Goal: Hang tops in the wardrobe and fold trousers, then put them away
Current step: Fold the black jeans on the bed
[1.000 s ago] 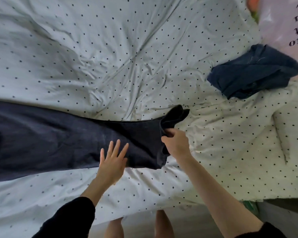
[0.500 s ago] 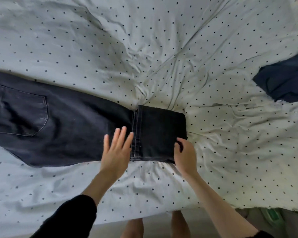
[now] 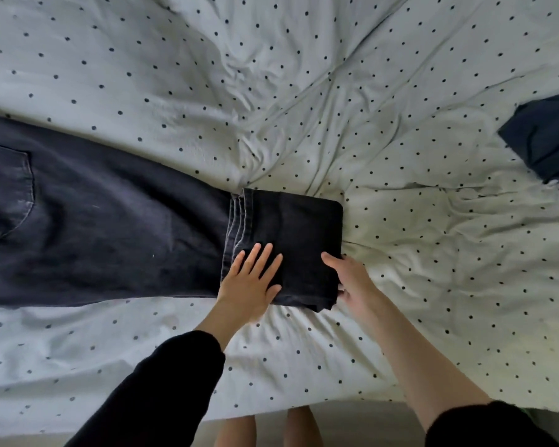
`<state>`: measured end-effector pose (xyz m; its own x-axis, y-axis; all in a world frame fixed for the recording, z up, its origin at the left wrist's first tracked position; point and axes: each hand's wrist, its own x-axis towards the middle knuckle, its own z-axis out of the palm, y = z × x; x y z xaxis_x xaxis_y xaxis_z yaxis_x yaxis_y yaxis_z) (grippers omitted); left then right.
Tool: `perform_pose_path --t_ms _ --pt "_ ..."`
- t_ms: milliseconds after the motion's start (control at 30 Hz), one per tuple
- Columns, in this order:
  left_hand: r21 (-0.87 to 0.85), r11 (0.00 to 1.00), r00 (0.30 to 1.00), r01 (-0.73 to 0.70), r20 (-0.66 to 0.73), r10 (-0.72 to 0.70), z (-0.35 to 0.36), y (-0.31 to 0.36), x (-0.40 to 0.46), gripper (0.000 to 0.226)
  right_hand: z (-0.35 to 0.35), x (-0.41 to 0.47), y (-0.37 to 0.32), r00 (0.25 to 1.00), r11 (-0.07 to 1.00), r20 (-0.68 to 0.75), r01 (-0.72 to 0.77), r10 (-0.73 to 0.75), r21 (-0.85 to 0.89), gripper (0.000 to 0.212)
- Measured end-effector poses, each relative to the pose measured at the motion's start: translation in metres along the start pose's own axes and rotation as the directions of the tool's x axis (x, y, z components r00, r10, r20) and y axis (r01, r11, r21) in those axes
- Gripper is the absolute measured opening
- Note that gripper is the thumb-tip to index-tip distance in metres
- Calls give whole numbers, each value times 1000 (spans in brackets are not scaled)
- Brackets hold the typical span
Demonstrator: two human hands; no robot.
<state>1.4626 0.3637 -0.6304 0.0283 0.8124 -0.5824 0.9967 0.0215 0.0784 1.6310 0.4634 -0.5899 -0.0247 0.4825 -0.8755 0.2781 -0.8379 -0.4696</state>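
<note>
Fingers [image 3: 262, 258] of my left hand [image 3: 249, 282] lie straight and spread, pressing flat on the folded end of the jeans [image 3: 110, 227]. My right hand [image 3: 349, 279] curls round the fold's right edge, thumb on top and fingers tucked beneath. The jeans stretch leftward across the bed, hems doubled back once, back pocket [image 3: 5, 195] far left. I judge the risk is the stacked hems sliding askew if I roll again without keeping pressure, since the soft, rumpled duvet [image 3: 304, 91] gives under them. Another dark garment [image 3: 546, 140] lies well apart at the right edge. Bare floor [image 3: 352, 424] shows below the bed.
</note>
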Motion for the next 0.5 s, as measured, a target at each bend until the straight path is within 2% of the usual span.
perform_pose_path --t_ms 67,133,233,333,367,433,500 --pt "-35 999 1000 15 26 -14 -5 2 -6 56 0 -6 -7 999 999 33 -6 4 42 26" --pt "-194 980 999 44 6 -43 -15 0 -16 53 3 -21 -18 995 993 31 89 -92 71 21" --pt "-576 812 966 95 -144 -215 -31 -12 -37 51 23 -47 -31 959 959 9 282 -282 4 25" --pt "-782 622 854 50 -289 -433 -55 -33 -67 48 61 -78 -44 892 858 103 452 -440 -245 39" --pt "-830 557 802 20 -320 -505 -66 -46 -79 47 81 -89 -48 839 771 157 542 -521 -335 41" --pt "-874 485 674 -25 -373 -637 -82 -79 -103 44 129 -111 -48 677 542 343 731 -651 -414 41" --pt "-865 502 518 -24 -440 -733 -96 -128 -132 42 188 -132 -38 525 360 627 851 -576 -382 41"
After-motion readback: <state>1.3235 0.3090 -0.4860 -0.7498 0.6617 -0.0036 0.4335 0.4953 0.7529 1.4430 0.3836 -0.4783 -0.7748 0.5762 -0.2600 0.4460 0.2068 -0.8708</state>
